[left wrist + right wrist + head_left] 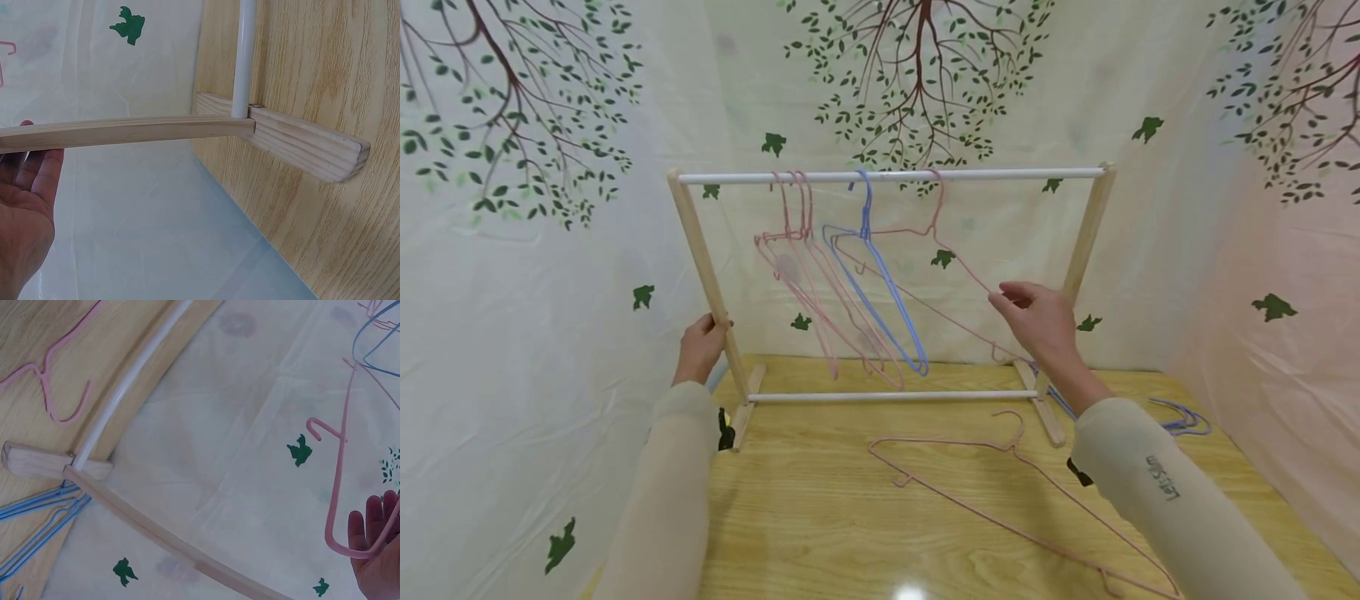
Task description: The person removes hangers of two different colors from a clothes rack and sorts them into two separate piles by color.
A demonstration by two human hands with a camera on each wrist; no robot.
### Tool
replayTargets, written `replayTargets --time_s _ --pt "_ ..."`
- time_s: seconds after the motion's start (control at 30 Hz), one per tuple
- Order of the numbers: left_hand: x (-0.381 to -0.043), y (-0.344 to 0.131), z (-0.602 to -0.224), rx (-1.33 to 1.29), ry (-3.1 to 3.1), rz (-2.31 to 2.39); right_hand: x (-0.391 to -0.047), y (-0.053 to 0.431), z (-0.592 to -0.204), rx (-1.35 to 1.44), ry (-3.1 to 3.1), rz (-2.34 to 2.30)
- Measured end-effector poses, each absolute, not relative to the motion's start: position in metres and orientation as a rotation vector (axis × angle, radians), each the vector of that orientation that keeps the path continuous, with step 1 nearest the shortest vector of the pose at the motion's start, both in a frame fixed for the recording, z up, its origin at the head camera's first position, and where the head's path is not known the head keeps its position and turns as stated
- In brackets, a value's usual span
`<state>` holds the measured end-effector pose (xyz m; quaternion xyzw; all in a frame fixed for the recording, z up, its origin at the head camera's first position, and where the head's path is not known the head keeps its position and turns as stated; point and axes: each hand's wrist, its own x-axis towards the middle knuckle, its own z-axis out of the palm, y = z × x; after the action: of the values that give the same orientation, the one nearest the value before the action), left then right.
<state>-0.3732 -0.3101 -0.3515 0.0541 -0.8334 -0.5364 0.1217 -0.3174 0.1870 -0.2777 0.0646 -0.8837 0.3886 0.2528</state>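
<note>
At the left of the head view, my left hand (702,343) grips the left wooden post (698,250) of a tabletop rack; in the left wrist view its fingers (45,178) pass behind the wood. My right hand (1037,321) is at the near shoulder of a pink clothes hanger (958,254), thumb and forefinger close round it. That hanger's hook sits over the white top rail (1022,174), and its body slants toward me. In the right wrist view, the fingers (374,519) lie behind the hanger's end.
Left along the rail hang blue hangers (895,292) and several pink hangers (820,312). Another pink hanger (955,498) lies on the wooden table (790,517) before the rack. Blue hangers (1183,417) lie by the right foot (1045,417). A printed cloth (587,333) surrounds the table.
</note>
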Motion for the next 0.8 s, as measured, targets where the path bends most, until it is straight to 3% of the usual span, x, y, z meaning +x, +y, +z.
replayTargets --time_s 0.8 --pt "-0.3766 -0.3110 -0.3523 0.187 -2.437 -1.587 -0.3231 0.1824 -0.2834 0.173 -2.228 1.098"
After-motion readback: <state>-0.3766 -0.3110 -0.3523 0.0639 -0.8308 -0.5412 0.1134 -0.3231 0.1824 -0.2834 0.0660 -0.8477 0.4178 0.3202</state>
